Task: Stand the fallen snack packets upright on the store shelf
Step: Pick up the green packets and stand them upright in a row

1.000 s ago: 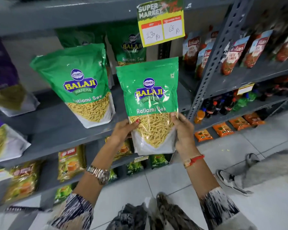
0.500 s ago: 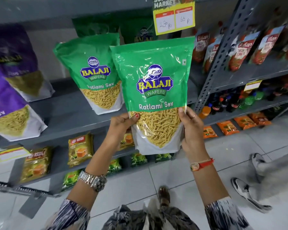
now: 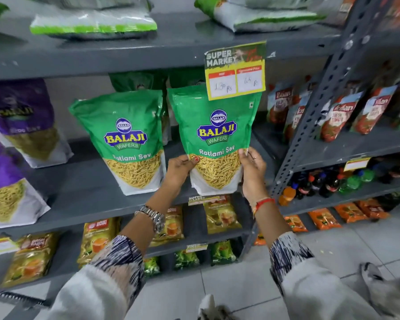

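I hold a green Balaji Ratlami Sev packet (image 3: pixel 214 125) upright at the front edge of the grey middle shelf (image 3: pixel 83 192). My left hand (image 3: pixel 179 168) grips its lower left side and my right hand (image 3: pixel 253 170) its lower right side. Its base sits at about the shelf's front lip. A second green packet (image 3: pixel 127 139) stands upright just to its left, with more green packets behind. Purple packets (image 3: pixel 16 112) lean at the far left. On the shelf above, green-and-white packets (image 3: pixel 92 21) lie flat.
A yellow price tag (image 3: pixel 236 72) hangs from the upper shelf edge, overlapping the held packet's top. A perforated grey upright (image 3: pixel 309 125) divides off ketchup pouches (image 3: pixel 339 114) and bottles (image 3: pixel 321 183) to the right. Tea packets (image 3: pixel 97 239) fill the lower shelves above tiled floor.
Both hands have carried the green packet forward and up from in front of the shelves to the middle shelf, beside the standing green packet. The view has tilted upward.
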The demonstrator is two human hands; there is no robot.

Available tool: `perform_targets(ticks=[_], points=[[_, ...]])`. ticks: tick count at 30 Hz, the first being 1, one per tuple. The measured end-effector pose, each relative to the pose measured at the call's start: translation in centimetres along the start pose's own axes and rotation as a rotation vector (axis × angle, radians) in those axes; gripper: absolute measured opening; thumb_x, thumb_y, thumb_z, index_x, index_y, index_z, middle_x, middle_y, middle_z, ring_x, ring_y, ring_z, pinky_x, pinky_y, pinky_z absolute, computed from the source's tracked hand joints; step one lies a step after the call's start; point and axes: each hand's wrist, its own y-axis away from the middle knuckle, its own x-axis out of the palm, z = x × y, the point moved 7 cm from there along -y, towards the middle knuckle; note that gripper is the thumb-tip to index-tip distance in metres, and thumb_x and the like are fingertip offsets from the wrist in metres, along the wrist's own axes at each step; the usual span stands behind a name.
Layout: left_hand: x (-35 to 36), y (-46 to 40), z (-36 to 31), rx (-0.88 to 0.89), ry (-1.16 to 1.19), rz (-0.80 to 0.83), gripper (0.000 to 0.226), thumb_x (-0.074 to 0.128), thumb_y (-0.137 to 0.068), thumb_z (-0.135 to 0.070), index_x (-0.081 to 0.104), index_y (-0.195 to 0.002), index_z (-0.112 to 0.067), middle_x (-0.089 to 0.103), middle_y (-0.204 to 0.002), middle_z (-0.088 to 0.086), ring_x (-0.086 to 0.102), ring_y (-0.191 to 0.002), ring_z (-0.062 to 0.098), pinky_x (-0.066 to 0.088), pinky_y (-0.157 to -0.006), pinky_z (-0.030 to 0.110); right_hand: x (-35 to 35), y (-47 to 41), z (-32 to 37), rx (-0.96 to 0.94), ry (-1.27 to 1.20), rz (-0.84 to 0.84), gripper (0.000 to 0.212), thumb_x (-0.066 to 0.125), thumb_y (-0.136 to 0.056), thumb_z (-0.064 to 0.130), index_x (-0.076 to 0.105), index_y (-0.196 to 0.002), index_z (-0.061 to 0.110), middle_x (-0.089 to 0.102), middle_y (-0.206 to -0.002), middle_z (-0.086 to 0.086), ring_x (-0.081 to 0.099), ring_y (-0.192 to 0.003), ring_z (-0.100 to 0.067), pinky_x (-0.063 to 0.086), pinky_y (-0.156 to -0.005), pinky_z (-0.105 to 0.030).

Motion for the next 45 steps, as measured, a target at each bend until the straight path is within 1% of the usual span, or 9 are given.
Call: perform_targets(ticks=[3,8,17,21,29,32,36,39,45], points=[[-0.2,-2.3,-0.1,0.047,0.021,-0.033,0.03,0.053,-0.087,0.0,0.057,-0.115,0.008,0.062,-0.112,0.017,0.061,-0.089,0.018,0.049,-0.091,0.036,0.9,-3.0,-0.9,-0.002,0.016,0.036,0.018,0.057,-0.091,0.007,0.063,-0.108,0.008,0.07,-0.103,-0.001,0.067,-0.094,-0.009,0.053,-0.088,-0.026],[-0.5,-4.3,1.8,0.046,-0.015,-0.031,0.029,0.053,-0.087,0.001,0.058,-0.115,0.0,0.061,-0.115,0.016,0.065,-0.074,-0.006,0.052,-0.081,0.026,0.8,-4.9,-3.5,0.064,0.073,0.1,0.042,0.062,-0.089,0.019,0.054,-0.126,0.0,0.064,-0.124,-0.017,0.061,-0.116,-0.026,0.048,-0.101,-0.041],[0.3,-4.6,3.3,-0.023,-0.119,0.09,0.061,0.068,-0.074,0.006,0.041,-0.128,-0.004,0.057,-0.123,0.008,0.055,-0.109,0.017,0.05,-0.091,0.022,1.4,-4.7,-4.3,0.088,0.188,0.293,0.042,0.066,-0.085,0.018,0.054,-0.124,0.011,0.068,-0.118,-0.002,0.065,-0.109,-0.01,0.053,-0.088,-0.023],[0.9,-4.9,4.2,-0.009,-0.166,0.033,0.063,0.072,-0.071,0.003,0.043,-0.126,-0.001,0.054,-0.131,0.02,0.051,-0.121,0.03,0.044,-0.102,0.043,1.2,-4.7,-4.5,0.087,0.174,0.26,0.043,0.067,-0.084,0.013,0.054,-0.125,0.01,0.069,-0.114,0.0,0.067,-0.103,-0.005,0.054,-0.081,-0.019],[1.9,-5.0,4.1,0.023,-0.191,0.022,0.072,0.076,-0.069,-0.006,0.039,-0.131,-0.005,0.052,-0.134,0.016,0.048,-0.125,0.028,0.041,-0.104,0.041,0.2,-5.2,-4.1,0.087,0.191,0.233,0.05,0.071,-0.082,0.02,0.052,-0.127,0.013,0.066,-0.123,-0.004,0.064,-0.112,-0.011,0.052,-0.095,-0.03],[1.6,-3.9,4.1,0.072,-0.223,0.006,0.081,0.076,-0.069,-0.007,0.032,-0.136,-0.008,0.045,-0.141,0.012,0.042,-0.129,0.021,0.037,-0.107,0.034,-0.5,-4.0,-3.8,0.048,0.117,0.026,0.053,0.072,-0.08,0.016,0.05,-0.128,0.016,0.059,-0.126,0.0,0.057,-0.117,-0.01,0.047,-0.098,-0.028],[-2.0,0.6,3.7,0.179,-0.16,-0.291,0.051,0.074,-0.073,-0.012,0.053,-0.12,-0.013,0.064,-0.109,0.005,0.06,-0.102,0.009,0.048,-0.09,0.021,-1.0,0.9,-2.3,-0.307,0.39,-0.294,0.036,0.07,-0.076,0.024,0.056,-0.108,0.014,0.048,-0.114,-0.003,0.048,-0.109,-0.024,0.043,-0.095,-0.042],[-6.8,5.5,2.1,0.33,-0.129,-0.678,0.02,0.07,-0.077,-0.018,0.059,-0.094,-0.017,0.056,-0.07,0.0,0.052,-0.064,0.003,0.046,-0.062,0.02,3.3,5.1,-2.3,-0.489,0.452,-0.117,0.025,0.065,-0.076,0.021,0.054,-0.098,0.016,0.051,-0.106,-0.007,0.047,-0.104,-0.017,0.041,-0.091,-0.028],[-16.9,6.5,1.6,0.334,-0.132,-1.03,0.054,0.068,-0.074,-0.042,0.052,-0.11,-0.005,0.055,-0.103,0.002,0.049,-0.095,0.02,0.041,-0.086,0.026,12.5,6.7,-6.7,-0.173,0.435,0.338,0.045,0.066,-0.077,0.042,0.052,-0.118,0.028,0.052,-0.121,0.007,0.051,-0.118,-0.02,0.044,-0.101,-0.036]])
